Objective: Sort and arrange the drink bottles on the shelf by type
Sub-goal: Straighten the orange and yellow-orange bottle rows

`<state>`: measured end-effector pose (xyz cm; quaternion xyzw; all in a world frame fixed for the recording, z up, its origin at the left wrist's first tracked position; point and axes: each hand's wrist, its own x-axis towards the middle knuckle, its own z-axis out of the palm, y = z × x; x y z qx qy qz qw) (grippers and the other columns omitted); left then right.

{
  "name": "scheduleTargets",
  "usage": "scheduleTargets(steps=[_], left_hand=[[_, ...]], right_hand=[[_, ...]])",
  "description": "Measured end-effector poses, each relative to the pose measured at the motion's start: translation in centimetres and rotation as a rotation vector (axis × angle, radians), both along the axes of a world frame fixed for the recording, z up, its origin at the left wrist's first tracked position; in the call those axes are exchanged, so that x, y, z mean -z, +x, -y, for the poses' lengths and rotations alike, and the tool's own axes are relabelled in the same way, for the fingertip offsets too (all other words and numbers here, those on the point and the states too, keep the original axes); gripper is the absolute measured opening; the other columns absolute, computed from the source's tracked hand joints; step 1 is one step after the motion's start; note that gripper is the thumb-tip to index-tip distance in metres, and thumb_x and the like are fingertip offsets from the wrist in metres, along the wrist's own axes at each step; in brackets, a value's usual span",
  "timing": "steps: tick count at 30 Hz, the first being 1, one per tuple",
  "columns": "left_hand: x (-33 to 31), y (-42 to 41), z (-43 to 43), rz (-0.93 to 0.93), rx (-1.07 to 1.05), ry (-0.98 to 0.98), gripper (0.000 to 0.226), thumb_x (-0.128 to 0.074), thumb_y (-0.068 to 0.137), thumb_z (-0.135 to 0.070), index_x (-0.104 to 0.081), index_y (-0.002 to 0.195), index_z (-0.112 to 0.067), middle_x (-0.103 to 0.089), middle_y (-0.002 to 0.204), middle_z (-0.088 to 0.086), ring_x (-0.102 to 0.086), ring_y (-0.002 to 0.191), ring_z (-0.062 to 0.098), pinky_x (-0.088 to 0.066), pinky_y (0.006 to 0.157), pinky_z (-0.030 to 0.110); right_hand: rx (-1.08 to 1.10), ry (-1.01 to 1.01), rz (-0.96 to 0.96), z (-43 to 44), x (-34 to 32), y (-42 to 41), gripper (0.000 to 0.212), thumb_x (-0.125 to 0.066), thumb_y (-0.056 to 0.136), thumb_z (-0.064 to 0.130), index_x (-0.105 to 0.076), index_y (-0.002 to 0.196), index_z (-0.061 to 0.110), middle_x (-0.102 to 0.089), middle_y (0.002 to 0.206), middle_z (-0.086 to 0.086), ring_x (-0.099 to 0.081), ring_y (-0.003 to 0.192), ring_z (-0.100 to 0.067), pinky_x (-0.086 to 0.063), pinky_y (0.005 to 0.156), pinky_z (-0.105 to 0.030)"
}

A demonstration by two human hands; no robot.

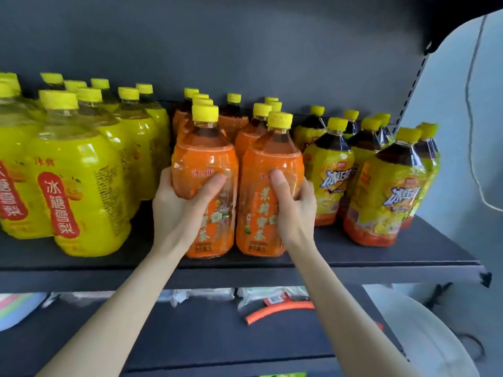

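Observation:
Three kinds of yellow-capped drink bottles stand on a dark shelf [381, 257]. Several yellow-labelled bottles [81, 186] fill the left side. Orange-labelled bottles occupy the middle, in rows running back. Several dark tea bottles with yellow and red labels [386, 191] stand on the right. My left hand [185, 202] grips the front left orange bottle [204, 159] around its middle. My right hand [291, 205] grips the front right orange bottle [272, 164] beside it. Both bottles stand upright at the shelf's front edge, their bases on the shelf.
A lower shelf [190, 330] holds plastic-wrapped packages [261, 295] and an orange strip [280, 310]. A pastel-striped item [16, 308] lies at the lower left. A white rounded object [424, 341] and a hanging cable [471, 104] are to the right of the rack.

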<state>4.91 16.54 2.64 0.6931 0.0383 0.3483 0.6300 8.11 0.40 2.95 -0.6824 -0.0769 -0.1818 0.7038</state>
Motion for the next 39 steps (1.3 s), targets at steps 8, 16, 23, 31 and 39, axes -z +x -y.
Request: scheduleTargets(steps=[8,16,23,31,39], left_hand=[[0.1,0.9,0.5,0.051,-0.131,0.076,0.056,-0.067,0.058,-0.066,-0.043,0.104,-0.044,-0.056,0.123,0.001,-0.055,0.100,0.004,-0.042,0.076,0.013],[0.6,1.9,0.0,0.136,-0.125,0.130,0.081,-0.061,0.064,-0.068,-0.041,0.132,-0.027,-0.055,0.127,-0.002,-0.055,0.110,0.006,-0.043,0.080,0.005],[0.6,1.6,-0.2,0.114,-0.128,0.205,0.083,-0.060,0.076,-0.058,-0.029,0.143,-0.022,-0.041,0.136,0.001,-0.046,0.111,0.001,-0.037,0.079,0.001],[0.5,-0.8,0.2,-0.006,-0.119,0.379,0.082,-0.044,0.087,-0.054,-0.008,0.151,-0.017,-0.031,0.151,0.007,-0.034,0.137,0.020,-0.035,0.106,0.033],[-1.9,-4.8,2.2,0.265,-0.337,0.635,0.021,-0.064,0.088,-0.012,-0.064,0.107,0.000,-0.062,0.110,0.015,-0.058,0.104,0.027,-0.045,0.086,0.028]], right_hand=[[0.077,-0.072,0.112,-0.4,0.3,1.6,0.083,-0.059,0.062,0.074,-0.048,0.130,0.029,-0.049,0.121,0.008,-0.054,0.109,-0.003,-0.048,0.095,-0.033],[0.163,-0.186,0.229,-0.5,0.7,2.1,0.076,-0.048,0.074,0.076,-0.036,0.137,0.037,-0.049,0.130,0.007,-0.052,0.111,-0.007,-0.048,0.093,-0.032],[0.177,-0.333,0.205,-0.2,0.7,1.6,0.084,-0.035,0.076,0.081,-0.027,0.144,0.033,-0.046,0.136,0.002,-0.049,0.104,-0.007,-0.042,0.085,-0.027],[0.103,-0.584,0.106,1.6,-1.2,-0.4,0.086,-0.033,0.081,0.078,-0.020,0.150,0.030,-0.053,0.136,0.001,-0.057,0.117,-0.022,-0.050,0.096,-0.046],[0.270,-0.687,0.264,5.6,-3.7,-4.2,0.030,-0.056,0.095,0.033,-0.064,0.120,0.019,-0.070,0.107,-0.003,-0.064,0.086,-0.017,-0.052,0.075,-0.035]])
